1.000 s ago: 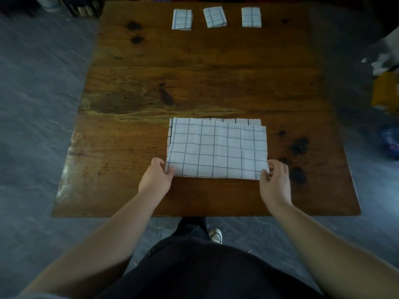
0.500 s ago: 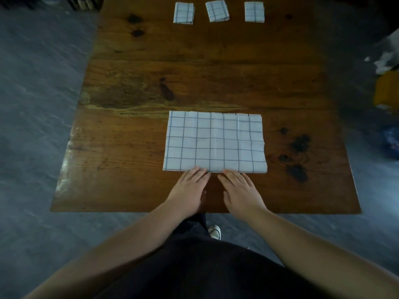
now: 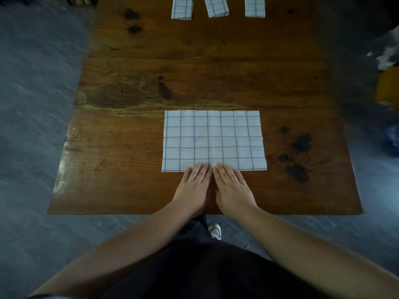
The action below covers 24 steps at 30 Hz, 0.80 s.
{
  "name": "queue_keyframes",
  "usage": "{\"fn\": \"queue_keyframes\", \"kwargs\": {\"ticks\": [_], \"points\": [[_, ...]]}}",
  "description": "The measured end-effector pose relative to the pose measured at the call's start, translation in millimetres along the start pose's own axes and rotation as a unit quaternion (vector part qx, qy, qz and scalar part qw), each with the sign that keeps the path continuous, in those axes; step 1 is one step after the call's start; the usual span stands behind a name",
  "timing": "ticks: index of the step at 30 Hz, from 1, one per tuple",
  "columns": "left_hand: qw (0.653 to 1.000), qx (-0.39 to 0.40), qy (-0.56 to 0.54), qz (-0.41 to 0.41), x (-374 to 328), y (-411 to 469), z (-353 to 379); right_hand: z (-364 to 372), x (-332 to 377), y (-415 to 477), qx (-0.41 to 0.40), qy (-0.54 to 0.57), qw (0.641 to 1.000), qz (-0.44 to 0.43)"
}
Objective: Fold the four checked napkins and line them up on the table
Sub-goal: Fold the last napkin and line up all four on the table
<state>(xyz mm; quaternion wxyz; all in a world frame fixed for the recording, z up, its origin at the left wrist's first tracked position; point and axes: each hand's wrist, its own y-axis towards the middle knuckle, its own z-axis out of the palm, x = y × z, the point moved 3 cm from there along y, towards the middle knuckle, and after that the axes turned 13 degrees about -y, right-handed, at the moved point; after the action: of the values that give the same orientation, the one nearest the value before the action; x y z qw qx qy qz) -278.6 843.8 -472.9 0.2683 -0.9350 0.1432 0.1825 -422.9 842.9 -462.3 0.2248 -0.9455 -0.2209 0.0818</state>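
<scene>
A white napkin with blue checks (image 3: 213,139) lies folded in half as a wide rectangle on the near half of the wooden table (image 3: 129,160). My left hand (image 3: 192,186) and my right hand (image 3: 233,186) lie flat side by side, fingers together, fingertips pressing the middle of the napkin's near edge. Neither hand grips anything. Three small folded checked napkins sit in a row at the far edge: the left one (image 3: 182,8), the middle one (image 3: 216,7) and the right one (image 3: 254,7).
The table's near edge runs just behind my wrists. Dark knots mark the wood to the right of the napkin (image 3: 298,156). A yellow object (image 3: 387,89) and white clutter (image 3: 388,55) sit on the grey floor at the right.
My hands let go of the napkin's near corners and came together at the middle of its near edge. The top layer now lies flat and squared. The view tilted slightly down.
</scene>
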Motion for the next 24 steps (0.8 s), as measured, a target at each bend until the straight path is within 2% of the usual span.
{"fn": "queue_keyframes", "kwargs": {"ticks": [7, 18, 22, 24], "points": [[1.000, -0.025, 0.001, -0.001, 20, -13, -5, 10, -20, -7, 0.009, -0.010, 1.000, 0.023], [0.992, -0.051, 0.005, -0.115, 86, -58, -12, 36, -81, -45, 0.039, 0.034, 0.983, 0.177], [0.987, -0.050, -0.001, -0.151, 83, -60, -13, 31, -77, -44, 0.045, 0.064, 0.974, 0.212], [0.988, -0.053, -0.015, -0.146, 72, -58, -16, 25, -69, -42, 0.036, 0.065, 0.978, 0.195]]}}
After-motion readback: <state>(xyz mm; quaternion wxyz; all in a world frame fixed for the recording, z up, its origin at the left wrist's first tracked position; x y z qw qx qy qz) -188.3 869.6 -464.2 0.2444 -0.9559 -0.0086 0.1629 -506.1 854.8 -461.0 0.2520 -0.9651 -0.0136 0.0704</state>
